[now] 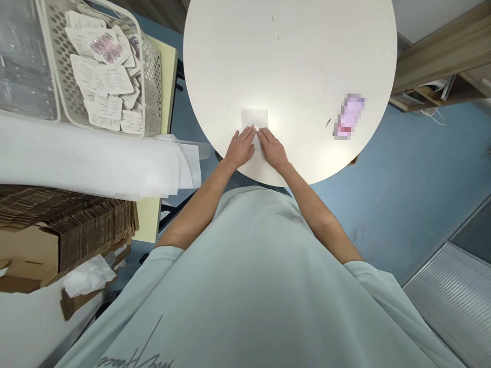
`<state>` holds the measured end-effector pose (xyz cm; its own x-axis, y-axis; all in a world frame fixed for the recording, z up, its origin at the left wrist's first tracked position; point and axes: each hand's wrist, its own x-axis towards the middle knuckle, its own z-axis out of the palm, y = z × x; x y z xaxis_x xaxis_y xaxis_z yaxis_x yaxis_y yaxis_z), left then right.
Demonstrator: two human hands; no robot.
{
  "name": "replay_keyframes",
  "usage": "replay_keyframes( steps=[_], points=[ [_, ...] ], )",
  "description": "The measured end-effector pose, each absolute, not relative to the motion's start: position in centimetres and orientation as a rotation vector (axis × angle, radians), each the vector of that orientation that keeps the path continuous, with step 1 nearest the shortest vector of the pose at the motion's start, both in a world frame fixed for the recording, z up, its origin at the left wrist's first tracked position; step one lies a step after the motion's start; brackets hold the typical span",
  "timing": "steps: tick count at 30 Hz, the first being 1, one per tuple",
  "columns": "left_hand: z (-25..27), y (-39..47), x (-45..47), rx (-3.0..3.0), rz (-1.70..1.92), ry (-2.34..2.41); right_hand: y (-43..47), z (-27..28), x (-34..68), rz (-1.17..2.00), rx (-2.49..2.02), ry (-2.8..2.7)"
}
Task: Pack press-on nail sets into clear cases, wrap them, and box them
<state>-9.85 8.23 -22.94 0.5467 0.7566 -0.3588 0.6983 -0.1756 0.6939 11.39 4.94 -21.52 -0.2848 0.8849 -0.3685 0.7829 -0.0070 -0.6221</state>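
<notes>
A small white rectangular sheet (254,117), perhaps paper, lies near the front edge of the round white table (291,66). My left hand (241,147) rests palm down on its left side, fingers stretched out and lying flat. On the right side my right hand (273,149) mirrors it, fingertips close to those of the left. Both hands are open and touch the sheet without gripping it. The fingers cover part of its middle.
A pixelated lilac object (349,116) lies at the table's right. On the left, a perforated basket (152,76) holds many printed cards (111,79), beside a bin (26,66) of clear plastic. Below are white sheets (92,161) and stacked brown cardboard (88,230).
</notes>
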Motion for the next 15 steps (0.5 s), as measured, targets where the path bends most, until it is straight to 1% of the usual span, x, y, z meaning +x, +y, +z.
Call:
replay_keyframes(
  steps=[5,10,15],
  points=[
    [-23.1,6.1,-10.3,1.964,0.054,1.135,3.1,-20.9,11.9,1.217,-1.721,-2.242],
    [-22.2,2.0,-11.0,1.971,0.046,1.105,-1.3,-19.7,12.3,1.245,-1.702,-2.304],
    [-21.0,-0.9,-11.3,1.838,0.092,1.212,-3.7,-18.7,12.6,1.247,-1.673,-2.336]
  ],
)
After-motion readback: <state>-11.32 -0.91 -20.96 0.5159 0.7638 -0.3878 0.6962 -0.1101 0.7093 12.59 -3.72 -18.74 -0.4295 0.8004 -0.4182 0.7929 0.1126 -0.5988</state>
